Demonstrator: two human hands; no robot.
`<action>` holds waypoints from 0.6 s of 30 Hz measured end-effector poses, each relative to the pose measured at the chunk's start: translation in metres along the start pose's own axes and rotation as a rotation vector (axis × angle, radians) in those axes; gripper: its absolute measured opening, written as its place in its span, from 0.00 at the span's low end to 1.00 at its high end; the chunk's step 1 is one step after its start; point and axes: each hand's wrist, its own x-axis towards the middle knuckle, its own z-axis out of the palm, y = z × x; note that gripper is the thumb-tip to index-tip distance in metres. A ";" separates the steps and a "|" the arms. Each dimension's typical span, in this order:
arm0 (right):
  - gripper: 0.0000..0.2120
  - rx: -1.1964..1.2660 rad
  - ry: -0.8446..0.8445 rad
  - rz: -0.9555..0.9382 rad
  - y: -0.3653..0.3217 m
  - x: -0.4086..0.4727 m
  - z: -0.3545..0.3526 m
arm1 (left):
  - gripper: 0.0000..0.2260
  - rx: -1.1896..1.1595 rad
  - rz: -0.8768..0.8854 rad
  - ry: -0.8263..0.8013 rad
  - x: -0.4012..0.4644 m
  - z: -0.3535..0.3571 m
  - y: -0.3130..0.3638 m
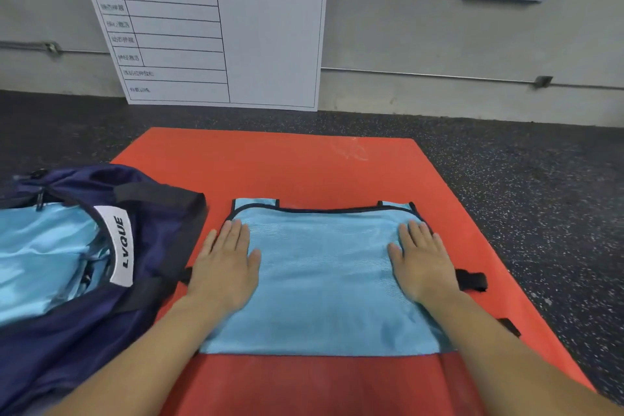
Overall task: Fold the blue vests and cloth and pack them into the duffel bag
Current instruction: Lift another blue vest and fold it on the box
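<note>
Red mat — both hands flat on vest.

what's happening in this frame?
A person presses both flat hands, left hand and right hand, on a blue vest lying on the red mat. The navy duffel bag sits open at the left, light blue fabric showing inside.

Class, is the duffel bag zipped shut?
No, the duffel bag lies open on the left, with light blue fabric showing inside.
</note>
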 end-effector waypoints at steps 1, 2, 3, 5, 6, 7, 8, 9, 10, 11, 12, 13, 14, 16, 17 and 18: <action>0.34 0.027 0.002 -0.051 -0.017 -0.005 -0.003 | 0.35 -0.002 0.047 0.029 -0.004 -0.001 0.013; 0.33 0.068 0.001 -0.131 -0.038 -0.014 -0.005 | 0.32 -0.025 0.110 0.039 -0.011 0.000 0.027; 0.33 0.114 0.008 -0.223 -0.059 -0.024 -0.005 | 0.29 -0.054 0.179 0.050 -0.018 0.003 0.042; 0.39 0.176 0.005 -0.379 -0.094 -0.047 0.004 | 0.27 -0.101 0.254 0.033 -0.034 0.011 0.063; 0.40 0.186 -0.020 -0.408 -0.100 -0.054 0.012 | 0.27 -0.113 0.253 0.013 -0.040 0.013 0.066; 0.40 0.193 -0.036 -0.408 -0.101 -0.057 0.019 | 0.29 -0.115 0.249 -0.004 -0.043 0.013 0.066; 0.39 0.207 -0.042 -0.393 -0.097 -0.057 0.022 | 0.31 -0.121 0.251 -0.027 -0.043 0.011 0.064; 0.38 0.215 -0.037 -0.381 -0.093 -0.058 0.022 | 0.33 -0.136 0.260 -0.036 -0.042 0.010 0.062; 0.38 0.216 -0.027 -0.380 -0.090 -0.058 0.020 | 0.35 -0.158 0.260 -0.031 -0.041 0.008 0.060; 0.37 0.207 -0.018 -0.395 -0.089 -0.057 0.017 | 0.37 -0.177 0.246 -0.024 -0.039 0.007 0.059; 0.35 0.194 -0.010 -0.424 -0.089 -0.057 0.013 | 0.38 -0.180 0.226 -0.009 -0.038 0.005 0.057; 0.33 0.176 -0.005 -0.468 -0.090 -0.056 0.008 | 0.38 -0.170 0.199 0.007 -0.038 0.003 0.054; 0.31 0.153 0.004 -0.532 -0.092 -0.056 0.004 | 0.39 -0.157 0.169 0.011 -0.038 0.002 0.050; 0.30 0.118 -0.004 -0.692 -0.101 -0.054 -0.004 | 0.41 -0.127 0.135 -0.007 -0.037 0.002 0.039; 0.31 0.111 -0.014 -0.772 -0.108 -0.053 -0.007 | 0.41 -0.124 0.142 -0.024 -0.037 0.001 0.034; 0.31 0.112 -0.025 -0.838 -0.116 -0.053 -0.007 | 0.41 -0.140 0.158 -0.043 -0.036 0.000 0.030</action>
